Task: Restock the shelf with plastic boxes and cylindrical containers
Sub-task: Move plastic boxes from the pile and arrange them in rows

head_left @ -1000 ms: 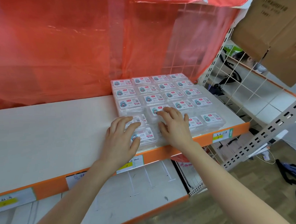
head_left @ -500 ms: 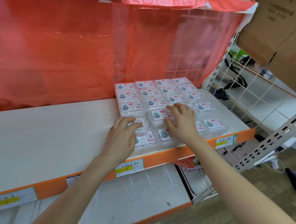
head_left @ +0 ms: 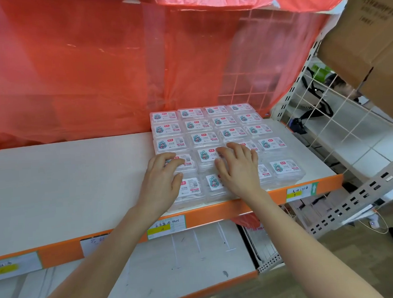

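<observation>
Clear plastic boxes point(head_left: 222, 133) stand in a tight block at the right end of the white shelf point(head_left: 67, 178), four across and five deep, so twenty lids show. Each lid bears a white label with a cartoon figure on teal, a red tag, a QR code and a barcode; the print is too small to read. On the orange shelf edge a handwritten tag point(head_left: 165, 226) shows "10" on a yellow strip. Both hands lie flat, fingers spread, on lids in the front two rows: left hand point(head_left: 160, 180) on the first column, right hand point(head_left: 237, 167) across the second and third. Since a second ago the right hand has slid rightward, uncovering part of a front label.
</observation>
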`<state>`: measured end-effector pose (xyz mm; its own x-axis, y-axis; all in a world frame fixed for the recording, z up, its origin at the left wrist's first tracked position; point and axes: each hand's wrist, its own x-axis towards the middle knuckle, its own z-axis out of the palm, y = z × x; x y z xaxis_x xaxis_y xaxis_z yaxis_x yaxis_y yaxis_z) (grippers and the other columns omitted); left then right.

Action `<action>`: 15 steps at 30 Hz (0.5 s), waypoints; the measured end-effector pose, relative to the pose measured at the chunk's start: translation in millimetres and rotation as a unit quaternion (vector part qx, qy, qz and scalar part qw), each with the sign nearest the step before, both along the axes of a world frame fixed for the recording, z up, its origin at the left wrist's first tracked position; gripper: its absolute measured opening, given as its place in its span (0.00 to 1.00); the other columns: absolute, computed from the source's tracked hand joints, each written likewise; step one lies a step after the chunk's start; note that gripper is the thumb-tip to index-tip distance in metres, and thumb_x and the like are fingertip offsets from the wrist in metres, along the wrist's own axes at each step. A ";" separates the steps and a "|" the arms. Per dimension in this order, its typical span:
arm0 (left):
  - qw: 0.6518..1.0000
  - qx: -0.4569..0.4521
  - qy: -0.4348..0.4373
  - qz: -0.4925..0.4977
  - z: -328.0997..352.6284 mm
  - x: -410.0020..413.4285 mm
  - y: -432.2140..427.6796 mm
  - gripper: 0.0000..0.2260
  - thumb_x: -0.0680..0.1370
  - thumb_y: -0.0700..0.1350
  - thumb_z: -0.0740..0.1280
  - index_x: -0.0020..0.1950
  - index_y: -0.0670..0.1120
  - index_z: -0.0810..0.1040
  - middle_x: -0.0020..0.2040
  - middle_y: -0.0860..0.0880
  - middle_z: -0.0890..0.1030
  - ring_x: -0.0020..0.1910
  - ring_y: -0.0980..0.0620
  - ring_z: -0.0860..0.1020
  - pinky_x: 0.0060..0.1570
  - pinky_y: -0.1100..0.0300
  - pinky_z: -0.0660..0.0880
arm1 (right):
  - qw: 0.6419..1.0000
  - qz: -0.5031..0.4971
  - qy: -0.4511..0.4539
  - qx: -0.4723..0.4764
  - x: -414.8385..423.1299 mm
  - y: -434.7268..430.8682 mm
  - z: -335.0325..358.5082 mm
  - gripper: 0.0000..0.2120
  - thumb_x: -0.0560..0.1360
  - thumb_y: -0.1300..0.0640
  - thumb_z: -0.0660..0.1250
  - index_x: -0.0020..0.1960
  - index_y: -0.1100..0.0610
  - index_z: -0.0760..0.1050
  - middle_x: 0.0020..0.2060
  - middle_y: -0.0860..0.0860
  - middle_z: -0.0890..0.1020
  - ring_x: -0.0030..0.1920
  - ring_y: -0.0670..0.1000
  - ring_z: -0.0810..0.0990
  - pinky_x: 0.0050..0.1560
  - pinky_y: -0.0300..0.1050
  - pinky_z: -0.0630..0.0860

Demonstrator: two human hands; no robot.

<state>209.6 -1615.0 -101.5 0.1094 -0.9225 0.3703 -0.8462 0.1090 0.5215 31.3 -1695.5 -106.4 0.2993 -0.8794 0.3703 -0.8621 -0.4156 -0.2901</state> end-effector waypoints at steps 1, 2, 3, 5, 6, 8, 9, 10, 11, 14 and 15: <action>1.000 -0.010 -0.015 0.007 0.1 -2.5 2.1 0.14 0.73 0.38 0.65 0.57 0.38 0.78 0.58 0.37 0.75 0.60 0.35 0.71 0.62 0.49 0.65 | 1.000 0.000 0.003 0.003 0.0 -0.3 -0.2 0.29 0.73 0.43 0.44 0.61 0.54 0.75 0.62 0.55 0.73 0.64 0.58 0.68 0.67 0.60 0.57; 0.999 -0.019 -0.031 0.014 0.3 -5.9 5.4 0.15 0.71 0.40 0.65 0.56 0.38 0.79 0.57 0.37 0.76 0.59 0.34 0.72 0.61 0.47 0.67 | 1.000 0.000 0.004 0.004 -0.4 -0.6 -0.6 0.27 0.74 0.43 0.46 0.61 0.54 0.74 0.63 0.54 0.73 0.64 0.57 0.68 0.67 0.59 0.56; 0.998 -0.026 -0.047 0.022 0.9 -9.1 9.3 0.15 0.71 0.42 0.65 0.56 0.39 0.79 0.57 0.37 0.76 0.58 0.34 0.72 0.60 0.45 0.68 | 1.000 0.000 0.003 0.004 -0.4 -0.9 -1.0 0.24 0.75 0.45 0.48 0.61 0.54 0.74 0.63 0.55 0.73 0.65 0.57 0.68 0.68 0.59 0.56; 0.995 -0.031 -0.085 0.039 1.1 -16.2 16.9 0.16 0.72 0.46 0.63 0.56 0.40 0.79 0.58 0.37 0.76 0.57 0.34 0.73 0.57 0.43 0.70 | 1.000 0.002 0.001 0.003 -0.4 -1.1 -1.9 0.22 0.75 0.47 0.51 0.62 0.54 0.74 0.63 0.55 0.73 0.65 0.57 0.68 0.67 0.59 0.55; 0.993 -0.025 -0.104 0.047 0.8 -19.4 19.9 0.18 0.73 0.48 0.61 0.56 0.41 0.79 0.58 0.37 0.76 0.57 0.34 0.73 0.56 0.42 0.71 | 1.000 0.003 0.001 0.001 -0.4 -1.1 -1.9 0.22 0.75 0.48 0.52 0.61 0.54 0.74 0.63 0.55 0.73 0.65 0.58 0.68 0.67 0.59 0.56; 0.989 0.001 -0.133 0.063 -1.0 -25.3 25.2 0.21 0.73 0.51 0.57 0.57 0.42 0.79 0.58 0.37 0.76 0.57 0.34 0.74 0.53 0.42 0.72 | 1.000 0.005 0.000 -0.001 -0.5 -0.8 -2.6 0.21 0.75 0.48 0.52 0.61 0.54 0.74 0.63 0.55 0.73 0.65 0.58 0.68 0.67 0.59 0.56; 0.988 0.016 -0.140 0.069 -1.7 -27.7 27.0 0.22 0.73 0.52 0.56 0.58 0.43 0.79 0.59 0.36 0.76 0.57 0.34 0.74 0.52 0.42 0.72 | 1.000 0.006 -0.001 -0.002 -0.6 -1.0 -2.7 0.21 0.75 0.48 0.52 0.61 0.54 0.74 0.63 0.55 0.73 0.65 0.58 0.68 0.67 0.59 0.56; 0.986 0.030 -0.144 0.073 -2.9 -29.9 28.6 0.22 0.73 0.53 0.55 0.58 0.43 0.79 0.59 0.36 0.76 0.57 0.34 0.74 0.52 0.42 0.73 | 1.000 0.008 -0.004 -0.002 -1.0 -1.4 -3.0 0.21 0.75 0.48 0.53 0.61 0.54 0.74 0.63 0.55 0.73 0.65 0.58 0.68 0.67 0.59 0.56; 0.986 0.039 -0.145 0.075 -3.9 -31.0 29.4 0.23 0.73 0.53 0.55 0.59 0.43 0.78 0.59 0.36 0.76 0.58 0.34 0.74 0.51 0.42 0.73 | 1.000 0.009 -0.005 -0.003 -1.3 -2.1 -3.4 0.19 0.76 0.49 0.54 0.61 0.54 0.74 0.63 0.55 0.73 0.65 0.58 0.67 0.67 0.59 0.56; 0.987 0.043 -0.140 0.070 -6.8 -30.6 29.2 0.21 0.74 0.51 0.58 0.62 0.42 0.77 0.61 0.36 0.75 0.60 0.33 0.72 0.52 0.40 0.72 | 1.000 0.013 -0.008 -0.007 -1.8 -3.1 -5.1 0.16 0.78 0.51 0.58 0.62 0.54 0.74 0.63 0.55 0.73 0.65 0.58 0.67 0.67 0.59 0.54; 0.988 0.044 -0.134 0.069 -7.2 -30.2 28.9 0.21 0.74 0.50 0.61 0.63 0.42 0.76 0.62 0.36 0.74 0.62 0.33 0.71 0.54 0.40 0.72 | 1.000 0.014 -0.007 -0.006 -1.7 -2.9 -5.2 0.17 0.77 0.50 0.57 0.62 0.54 0.74 0.63 0.55 0.73 0.65 0.58 0.67 0.67 0.59 0.54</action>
